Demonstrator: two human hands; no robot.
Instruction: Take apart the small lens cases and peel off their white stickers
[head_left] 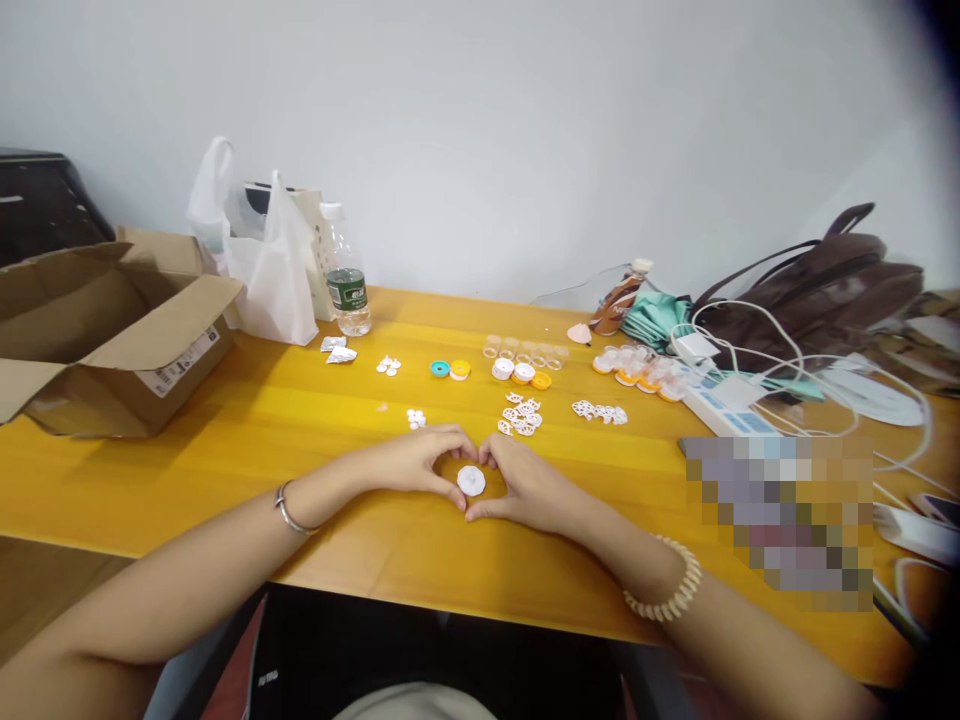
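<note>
A small round white plastic disc point(471, 481) with a scalloped rim lies on the yellow wooden table point(360, 545). My left hand point(420, 462) and my right hand point(521, 483) rest around it, fingertips and thumbs meeting in a heart-shaped ring. Neither hand holds anything; the disc sits between them. Just beyond are small white round pieces point(416, 419) and a cluster of white openwork wheel-like parts point(520, 414). Farther back stand a teal ring point(440, 369), yellow and white caps point(523, 373), and a group of clear cups point(525, 352).
An open cardboard box point(161, 340), a white plastic bag point(270, 290) and a water bottle point(348, 280) stand at the left. To the right are stacked orange-and-clear pieces point(641, 371), a power strip point(724, 405), tangled white cables and a brown bag point(825, 285). A wall rises behind.
</note>
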